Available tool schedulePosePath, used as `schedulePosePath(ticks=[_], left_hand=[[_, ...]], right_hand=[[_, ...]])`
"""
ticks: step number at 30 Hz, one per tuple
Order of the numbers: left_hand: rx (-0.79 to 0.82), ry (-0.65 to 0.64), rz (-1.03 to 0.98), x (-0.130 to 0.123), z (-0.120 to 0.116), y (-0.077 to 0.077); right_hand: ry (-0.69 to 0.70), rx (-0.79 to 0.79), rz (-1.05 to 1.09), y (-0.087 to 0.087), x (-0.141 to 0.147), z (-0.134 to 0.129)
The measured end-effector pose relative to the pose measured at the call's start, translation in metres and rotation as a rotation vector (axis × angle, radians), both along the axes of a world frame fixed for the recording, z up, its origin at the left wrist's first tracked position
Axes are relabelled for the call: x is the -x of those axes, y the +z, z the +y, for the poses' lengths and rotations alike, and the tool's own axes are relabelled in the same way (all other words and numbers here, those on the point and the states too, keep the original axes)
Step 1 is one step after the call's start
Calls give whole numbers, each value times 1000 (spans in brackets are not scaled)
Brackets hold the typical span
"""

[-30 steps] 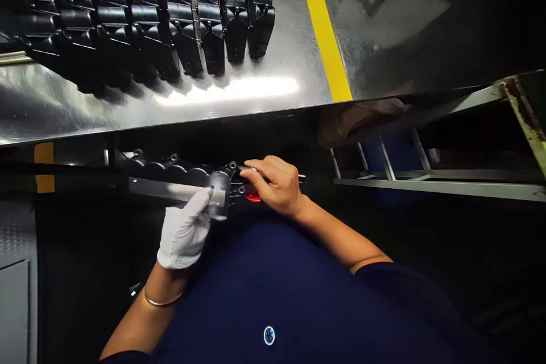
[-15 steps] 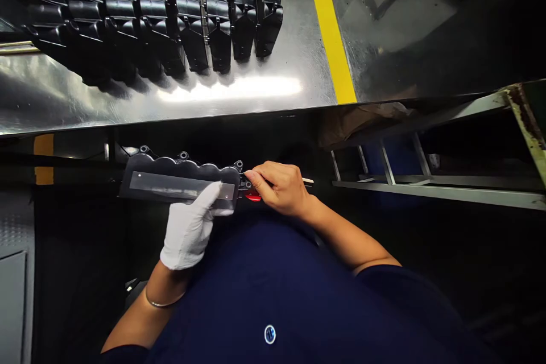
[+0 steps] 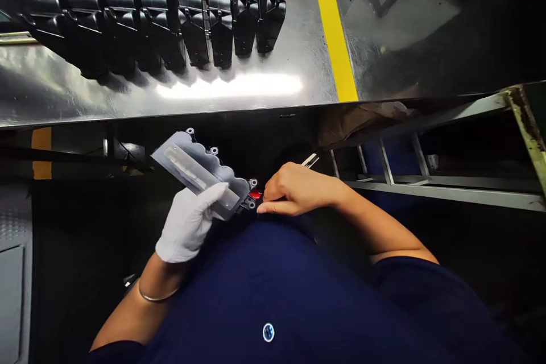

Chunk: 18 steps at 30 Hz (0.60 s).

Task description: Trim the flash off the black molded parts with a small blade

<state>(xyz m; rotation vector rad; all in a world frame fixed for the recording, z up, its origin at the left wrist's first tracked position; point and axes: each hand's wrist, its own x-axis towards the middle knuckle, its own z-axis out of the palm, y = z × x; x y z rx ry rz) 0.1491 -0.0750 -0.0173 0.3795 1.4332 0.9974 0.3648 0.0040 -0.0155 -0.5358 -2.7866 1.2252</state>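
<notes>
Fingers (image 3: 212, 196) of the white-gloved left hand (image 3: 185, 227): pinching anything?

Yes, clamped round a black moulded part (image 3: 228, 179), held tilted just in front of a navy shirt (image 3: 256, 290), with a silver strip (image 3: 186, 168) along its face.

And the bare right hand (image 3: 298, 196)?

Curled beside the part's end, near a small red piece (image 3: 256, 195); whether it pinches anything, I can't tell. A pale stick (image 3: 311, 160) pokes out past it.

Beyond?

Rows of black parts (image 3: 170, 17) on a steel tabletop (image 3: 298, 51).
</notes>
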Motion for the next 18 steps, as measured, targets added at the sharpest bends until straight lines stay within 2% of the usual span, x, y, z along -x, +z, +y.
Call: schedulePosePath(ticks=[2,4,8,18], left_hand=[[-1,30,-133,-1,2,-1],[29,31,-206,-2,4,-1],[123,21,-219,-2,6,-5],[156,-17,-204,-4,7,-8]], right_hand=[[55,-15,10,4,-4,5],[-31,-88,47,4,-5,7],[-168,-243,61,-1,0,5],[-140,-304,23,-4,4,5]])
